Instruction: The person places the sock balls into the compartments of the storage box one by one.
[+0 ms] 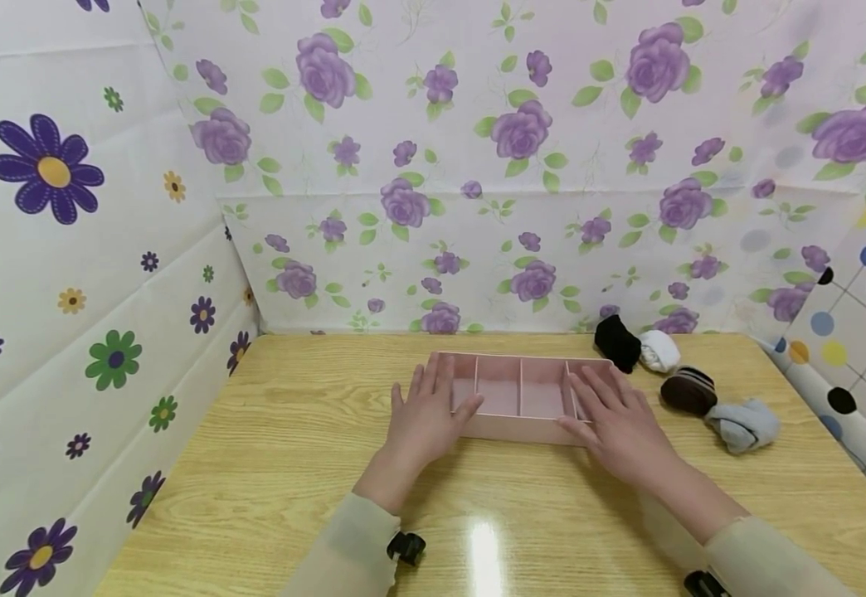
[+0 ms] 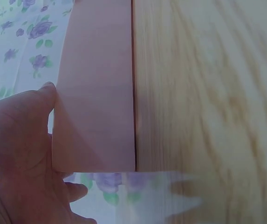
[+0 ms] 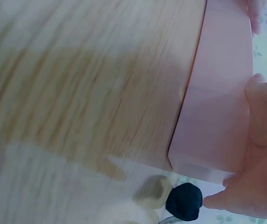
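Observation:
A pink divided box (image 1: 518,429) lies on the wooden table, with three dividers across it and no contents visible in its compartments. At its left end rests my left hand (image 1: 424,419), fingers fairly straight and spread, thumb at the front rim. My right hand (image 1: 623,427) touches the right end, its fingers extended over the last compartment and its thumb by the front wall. Both wrist views show the plain pink front wall (image 2: 96,93) with a thumb against its upper edge. Beyond the right hand sits a black rolled sock bundle (image 1: 617,343).
A white bundle (image 1: 659,351), a brown one with stripes (image 1: 689,390) and a grey one (image 1: 744,425) lie right of the box, apparently rolled socks. Flowered sheets (image 1: 373,274) hang behind and left of the table (image 1: 276,464); a dotted sheet (image 1: 862,332) hangs at the right.

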A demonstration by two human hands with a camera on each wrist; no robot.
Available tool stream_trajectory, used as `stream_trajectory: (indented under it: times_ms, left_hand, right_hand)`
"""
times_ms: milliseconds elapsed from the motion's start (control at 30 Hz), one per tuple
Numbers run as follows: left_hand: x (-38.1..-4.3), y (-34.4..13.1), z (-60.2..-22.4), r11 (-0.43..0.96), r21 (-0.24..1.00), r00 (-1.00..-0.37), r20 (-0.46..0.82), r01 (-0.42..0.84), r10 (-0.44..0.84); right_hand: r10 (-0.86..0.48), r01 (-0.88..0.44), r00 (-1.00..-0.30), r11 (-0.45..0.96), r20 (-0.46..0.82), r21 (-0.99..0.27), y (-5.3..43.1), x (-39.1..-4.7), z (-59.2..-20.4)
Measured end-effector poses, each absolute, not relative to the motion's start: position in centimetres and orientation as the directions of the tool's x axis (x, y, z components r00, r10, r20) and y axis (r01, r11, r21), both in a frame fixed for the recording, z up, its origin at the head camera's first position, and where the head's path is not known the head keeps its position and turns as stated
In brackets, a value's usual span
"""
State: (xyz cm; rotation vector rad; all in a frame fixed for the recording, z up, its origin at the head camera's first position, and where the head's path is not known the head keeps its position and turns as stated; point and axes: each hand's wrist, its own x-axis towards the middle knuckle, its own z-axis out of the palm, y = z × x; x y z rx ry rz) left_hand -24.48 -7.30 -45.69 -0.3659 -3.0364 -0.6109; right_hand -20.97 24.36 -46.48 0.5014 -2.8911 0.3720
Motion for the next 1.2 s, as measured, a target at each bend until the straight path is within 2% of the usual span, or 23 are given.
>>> stream_trajectory:
  times_ms: [233,500,767,1200]
  left_hand:
    - [-24.4,-8.2,-45.6,0.898,0.382,-0.976,0.06,0.216,0.21]
    - [-24.4,-9.1,-45.7,0.897,0.395,-0.98,0.07,0.198,0.186]
    - [-24.5,-10.1,-45.8,0.903,0.392,-0.985,0.064,0.174,0.162]
    - [-24.6,-11.4,-45.8,0.906,0.394,-0.988,0.063,0.156,0.143]
  right_hand:
    - [-0.313,-0.356,-0.927,0.908,0.208,-0.222,23.5,-21.5,-46.4]
    - [-0.339,-0.399,-0.904,0.887,0.26,-0.231,22.8,-22.2,-47.1]
    - [-0.337,-0.385,-0.914,0.894,0.225,-0.228,21.7,-22.5,-46.7]
    - [-0.399,-0.461,-0.876,0.859,0.27,-0.225,20.8,-23.3,-47.4]
